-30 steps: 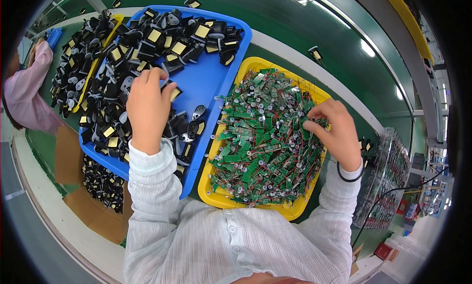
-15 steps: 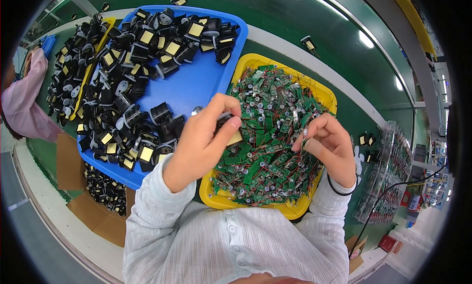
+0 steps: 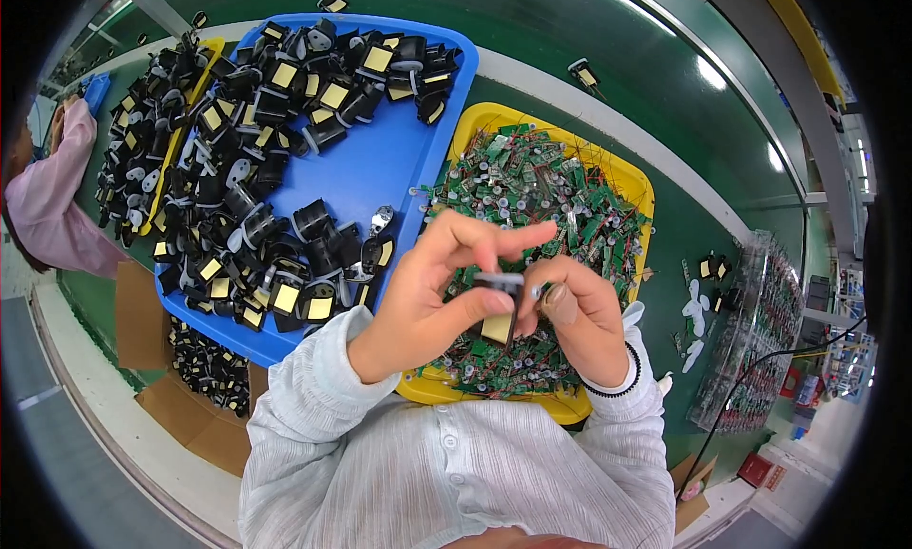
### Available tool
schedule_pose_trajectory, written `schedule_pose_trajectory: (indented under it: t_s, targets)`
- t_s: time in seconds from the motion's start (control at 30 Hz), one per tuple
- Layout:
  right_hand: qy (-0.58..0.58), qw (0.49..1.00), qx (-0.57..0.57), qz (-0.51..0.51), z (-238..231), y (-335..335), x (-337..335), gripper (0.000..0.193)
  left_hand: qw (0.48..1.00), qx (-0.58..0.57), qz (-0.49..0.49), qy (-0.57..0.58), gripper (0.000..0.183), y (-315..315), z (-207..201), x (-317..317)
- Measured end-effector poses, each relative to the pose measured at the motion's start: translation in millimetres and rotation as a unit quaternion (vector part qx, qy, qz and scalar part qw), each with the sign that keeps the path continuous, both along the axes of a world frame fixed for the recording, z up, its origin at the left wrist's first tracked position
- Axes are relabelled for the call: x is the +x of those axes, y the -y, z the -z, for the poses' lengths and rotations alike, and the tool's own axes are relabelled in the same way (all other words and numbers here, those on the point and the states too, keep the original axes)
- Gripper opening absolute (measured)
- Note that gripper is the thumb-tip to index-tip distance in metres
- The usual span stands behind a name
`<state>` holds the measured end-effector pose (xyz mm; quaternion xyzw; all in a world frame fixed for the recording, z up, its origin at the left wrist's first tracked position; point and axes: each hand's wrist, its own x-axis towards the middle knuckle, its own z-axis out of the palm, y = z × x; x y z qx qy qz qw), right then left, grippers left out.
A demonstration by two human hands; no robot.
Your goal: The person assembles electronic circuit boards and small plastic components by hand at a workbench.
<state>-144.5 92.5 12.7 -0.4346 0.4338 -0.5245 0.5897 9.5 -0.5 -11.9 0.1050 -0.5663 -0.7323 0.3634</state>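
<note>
- Green workbench (image 3: pixel 670 264) down here, with a long white strip (image 3: pixel 608 112) cutting diagonally across
- Past that, a glossy green surface (image 3: pixel 532 22) catching bright glare spots (image 3: pixel 710 72)
- Grey metal post (image 3: pixel 157 8) upper left, yellow beam (image 3: pixel 803 22) upper right
- Grey floor (image 3: pixel 71 463) lower left
- Far right's tiny and warped, but looks like cluttered shelving (image 3: pixel 838 383) under white lights (image 3: pixel 863 160)

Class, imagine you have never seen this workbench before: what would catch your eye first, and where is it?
First, the big blue tray, left of centre, heaped with black pieces bearing pale yellow patches. Next, the yellow tray to its right, crowded with green circuit boards. Over that, the person's left hand holds a single black part, with the right hand close beside it.
</note>
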Motion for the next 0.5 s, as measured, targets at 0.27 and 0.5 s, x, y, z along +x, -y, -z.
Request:
schedule_pose_trajectory:
  t_s: [0.27,0.5]
  targets:
    - [0.06,0.994,-0.088,-0.012,9.2,1.6,0.2,0.028,0.982,-0.151,-0.098,0.061,0.022,0.4,-2.6,3.0]
    - [0.018,0.994,-0.105,-0.011,6.5,-0.4,2.5,0.035,0.931,-0.325,-0.146,0.081,0.029,0.9,-1.6,0.8]
